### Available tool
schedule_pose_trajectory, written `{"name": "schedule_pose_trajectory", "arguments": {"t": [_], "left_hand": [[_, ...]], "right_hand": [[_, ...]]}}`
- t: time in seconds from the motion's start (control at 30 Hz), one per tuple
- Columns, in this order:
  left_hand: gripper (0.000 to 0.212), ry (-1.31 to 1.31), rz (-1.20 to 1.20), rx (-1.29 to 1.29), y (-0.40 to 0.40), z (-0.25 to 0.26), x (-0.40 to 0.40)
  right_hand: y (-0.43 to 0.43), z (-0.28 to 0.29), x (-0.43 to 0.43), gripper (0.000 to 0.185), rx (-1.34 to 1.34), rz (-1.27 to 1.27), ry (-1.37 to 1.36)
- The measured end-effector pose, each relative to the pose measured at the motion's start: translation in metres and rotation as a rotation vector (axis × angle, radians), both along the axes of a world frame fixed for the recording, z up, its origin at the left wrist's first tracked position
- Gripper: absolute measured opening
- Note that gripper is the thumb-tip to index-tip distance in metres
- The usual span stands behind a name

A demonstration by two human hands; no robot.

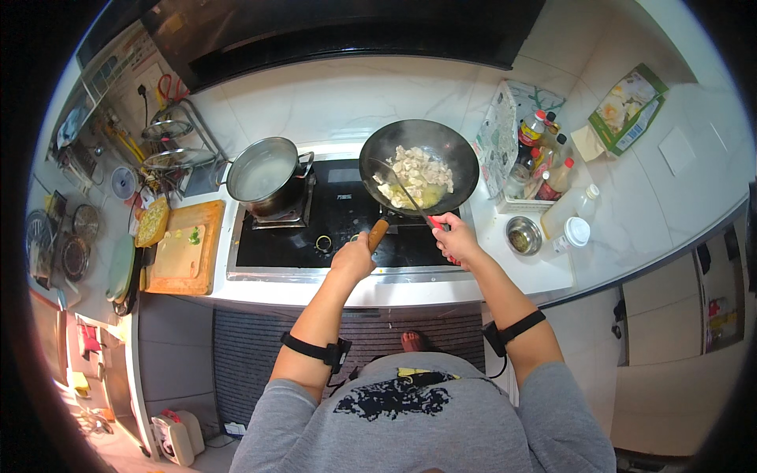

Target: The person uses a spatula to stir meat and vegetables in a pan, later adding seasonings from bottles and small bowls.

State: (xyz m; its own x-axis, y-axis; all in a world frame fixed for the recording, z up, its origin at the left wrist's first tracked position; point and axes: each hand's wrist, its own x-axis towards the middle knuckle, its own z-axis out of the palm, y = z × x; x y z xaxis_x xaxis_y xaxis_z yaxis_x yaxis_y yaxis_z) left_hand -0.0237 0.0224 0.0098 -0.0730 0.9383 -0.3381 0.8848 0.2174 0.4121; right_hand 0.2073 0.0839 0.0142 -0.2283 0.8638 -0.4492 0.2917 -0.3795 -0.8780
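My left hand (353, 258) grips the wooden handle (378, 232) of a dark wok (374, 142) on the right side of the cooktop. In my right hand (458, 239) is a cooking spatula (409, 196) with a red handle; its blade end reaches into the left part of the wok and is partly hidden by the food. Pale pieces of cooked meat (417, 165) lie in the wok, with yellowish liquid (430, 195) pooled toward the near side. A steel pot (263, 171) of cloudy liquid stands on the left burner.
To the left, a wooden cutting board (216, 236) carries a smaller board with chopped green bits (194, 236), beside a yellow container (152, 222). At right are sauce bottles (529, 129) in a white basket (526, 206), a steel bowl (535, 227) and a white-lidded container (576, 232). A range hood (355, 35) overhangs the back.
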Motion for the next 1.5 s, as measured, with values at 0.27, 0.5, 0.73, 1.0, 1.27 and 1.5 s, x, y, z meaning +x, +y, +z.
{"name": "schedule_pose_trajectory", "arguments": {"t": [0.27, 0.5, 0.73, 1.0, 1.27, 1.5], "left_hand": [[0.055, 0.000, -0.007, -0.013, 0.001, -0.002, 0.000], [0.056, -0.011, -0.008, 0.001, 0.001, -0.007, 0.000], [0.055, -0.001, -0.001, 0.002, 0.000, -0.007, 0.000], [0.053, -0.019, -0.005, 0.017, 0.001, -0.005, 0.000], [0.051, -0.019, 0.000, 0.018, 0.003, -0.007, 0.001], [0.049, -0.027, 0.024, 0.009, -0.001, -0.004, 0.000]], "right_hand": [[-0.002, -0.002, 0.012, 0.023, 0.561, 0.147, -0.468], [-0.015, 0.011, 0.021, 0.025, 0.553, 0.040, -0.465], [-0.012, 0.017, 0.023, 0.027, 0.567, -0.005, -0.484], [-0.014, 0.003, 0.021, 0.024, 0.575, 0.138, -0.545], [-0.012, 0.059, 0.050, 0.022, 0.618, 0.214, -0.675], [-0.034, 0.146, 0.055, 0.025, 0.664, 0.355, -1.183]]}}
